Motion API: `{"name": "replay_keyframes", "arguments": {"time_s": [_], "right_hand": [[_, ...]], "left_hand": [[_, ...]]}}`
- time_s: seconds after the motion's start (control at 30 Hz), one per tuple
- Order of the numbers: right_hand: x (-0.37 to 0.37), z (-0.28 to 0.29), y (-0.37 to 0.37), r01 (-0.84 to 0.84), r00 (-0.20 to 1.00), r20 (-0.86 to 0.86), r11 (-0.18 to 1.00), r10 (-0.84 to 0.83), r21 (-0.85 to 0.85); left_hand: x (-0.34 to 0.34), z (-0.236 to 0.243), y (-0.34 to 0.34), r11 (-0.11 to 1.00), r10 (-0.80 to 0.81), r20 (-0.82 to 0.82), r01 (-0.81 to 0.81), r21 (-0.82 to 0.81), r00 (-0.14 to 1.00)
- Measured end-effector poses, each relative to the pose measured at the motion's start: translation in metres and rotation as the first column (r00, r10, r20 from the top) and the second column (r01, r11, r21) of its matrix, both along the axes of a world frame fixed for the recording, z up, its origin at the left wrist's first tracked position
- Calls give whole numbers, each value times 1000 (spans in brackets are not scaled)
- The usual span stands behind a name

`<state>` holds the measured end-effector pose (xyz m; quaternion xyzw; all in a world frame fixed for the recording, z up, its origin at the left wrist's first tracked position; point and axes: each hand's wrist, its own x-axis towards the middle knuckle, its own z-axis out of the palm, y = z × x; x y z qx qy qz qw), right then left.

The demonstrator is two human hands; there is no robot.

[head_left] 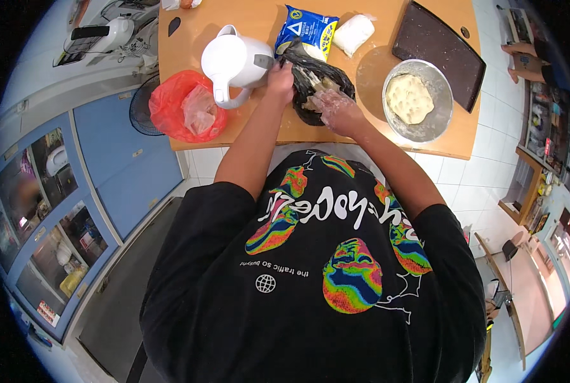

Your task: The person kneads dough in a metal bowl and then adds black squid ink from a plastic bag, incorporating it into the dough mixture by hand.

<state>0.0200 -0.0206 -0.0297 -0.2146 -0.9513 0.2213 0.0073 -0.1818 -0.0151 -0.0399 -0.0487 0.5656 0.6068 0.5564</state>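
My left hand (281, 84) is closed on the left edge of a crumpled black plastic bag (331, 71) at the front of the wooden table. Pale, flattened stuff shows in the bag's mouth; I cannot tell what it is. There, my right hand (340, 112) reaches in with fingers curled, whitened by flour or dough; whatever they grip is hidden. A metal bowl (447, 115) to the right holds a pale, dimpled lump of dough (410, 99). Close by my left hand stands a white electric kettle (234, 60).
A red plastic bag (170, 105) lies at the table's left edge. Behind the black bag are a blue and yellow packet (307, 30) and a white packet (354, 34). A dark tray (435, 48) lies at right. Another person's arm (521, 48) shows at the far right.
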Motion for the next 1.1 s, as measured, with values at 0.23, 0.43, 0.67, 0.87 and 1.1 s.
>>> {"name": "replay_keyframes", "arguments": {"time_s": [0.23, 0.43, 0.67, 0.87, 1.1], "right_hand": [[-6, 1, 2, 142, 977, -149, 986, -154, -87], [-16, 15, -2, 192, 946, -251, 979, -204, -72], [-19, 4, -5, 115, 983, -146, 993, -112, 17], [-19, 1, -3, 200, 971, -153, 975, -184, 95], [-18, -9, -9, 328, 886, -368, 942, -282, 67]], "left_hand": [[-14, 8, -30, 902, -415, -527, 411, -132, 742], [-1, 22, -76, 923, -354, -241, 296, -245, 904], [-9, -28, -83, 809, -586, -391, 482, -336, 710], [1, -25, -75, 911, -412, -391, 360, -204, 823], [-1, -22, -71, 893, -444, -251, 400, -207, 860]]}}
